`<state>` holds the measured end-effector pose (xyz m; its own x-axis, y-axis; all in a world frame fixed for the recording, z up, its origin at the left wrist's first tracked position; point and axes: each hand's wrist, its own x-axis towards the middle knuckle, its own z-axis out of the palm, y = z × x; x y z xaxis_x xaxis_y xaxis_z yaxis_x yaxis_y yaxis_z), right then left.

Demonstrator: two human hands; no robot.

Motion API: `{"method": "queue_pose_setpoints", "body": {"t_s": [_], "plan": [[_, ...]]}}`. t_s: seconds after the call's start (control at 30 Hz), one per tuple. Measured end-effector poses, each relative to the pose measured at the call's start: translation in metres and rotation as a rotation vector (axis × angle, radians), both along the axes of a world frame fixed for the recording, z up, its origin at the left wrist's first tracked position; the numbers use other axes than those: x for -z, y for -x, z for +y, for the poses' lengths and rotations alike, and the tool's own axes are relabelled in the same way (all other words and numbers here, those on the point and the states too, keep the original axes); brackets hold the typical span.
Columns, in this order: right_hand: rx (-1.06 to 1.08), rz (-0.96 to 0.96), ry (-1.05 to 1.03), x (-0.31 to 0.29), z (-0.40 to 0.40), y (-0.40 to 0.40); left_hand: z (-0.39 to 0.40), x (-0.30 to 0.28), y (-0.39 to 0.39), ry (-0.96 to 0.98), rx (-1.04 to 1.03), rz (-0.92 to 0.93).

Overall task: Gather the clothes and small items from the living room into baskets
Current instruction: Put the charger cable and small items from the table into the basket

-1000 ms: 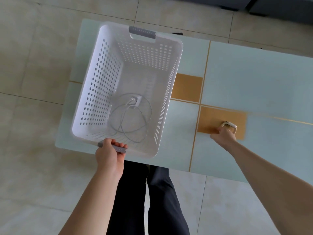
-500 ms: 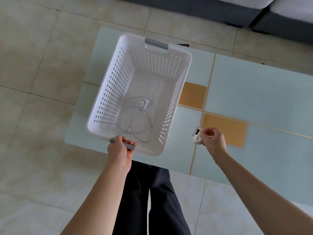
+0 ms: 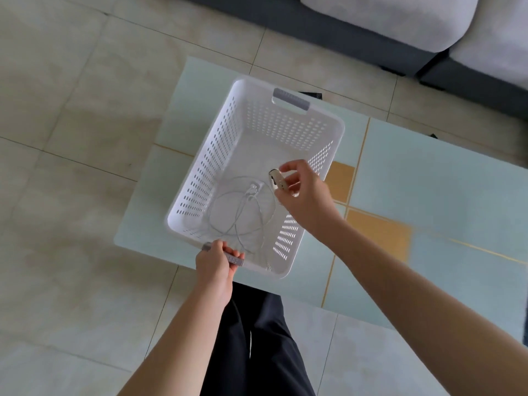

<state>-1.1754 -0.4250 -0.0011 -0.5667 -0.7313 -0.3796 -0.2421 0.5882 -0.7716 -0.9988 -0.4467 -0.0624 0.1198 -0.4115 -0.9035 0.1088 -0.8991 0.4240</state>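
Small item held over basket on counter.

Right hand pinches a small pale object between thumb and fingertips, above the white perforated basket, inside its right wall. Left hand grips the basket's grey near handle. Coiled white cable lies on the basket floor. Basket sits on the pale green counter; grey sofa beyond.

Sofa cropped; black object basket-hidden

beige tiled floor, grey sofa, glass table
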Motion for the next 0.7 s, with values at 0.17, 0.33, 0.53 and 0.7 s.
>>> {"method": "queue_pose_setpoints", "body": {"t_s": [0.17, 0.33, 0.53, 0.7], "plan": [[-0.130, 0.049, -0.324, 0.070, -0.045, -0.008, -0.013, 0.002, -0.013, 0.003, 0.044, -0.019], [-0.389, 0.032, -0.667, 0.094, -0.061, -0.018, -0.025, 0.004, -0.025, 0.000, 0.098, -0.020], [-0.355, -0.069, -0.608, 0.082, -0.064, -0.015, -0.030, 0.002, -0.025, -0.002, 0.127, -0.052], [-0.206, 0.047, -0.365, 0.055, -0.069, 0.021, -0.033, 0.003, -0.023, -0.023, 0.113, -0.075]]}}
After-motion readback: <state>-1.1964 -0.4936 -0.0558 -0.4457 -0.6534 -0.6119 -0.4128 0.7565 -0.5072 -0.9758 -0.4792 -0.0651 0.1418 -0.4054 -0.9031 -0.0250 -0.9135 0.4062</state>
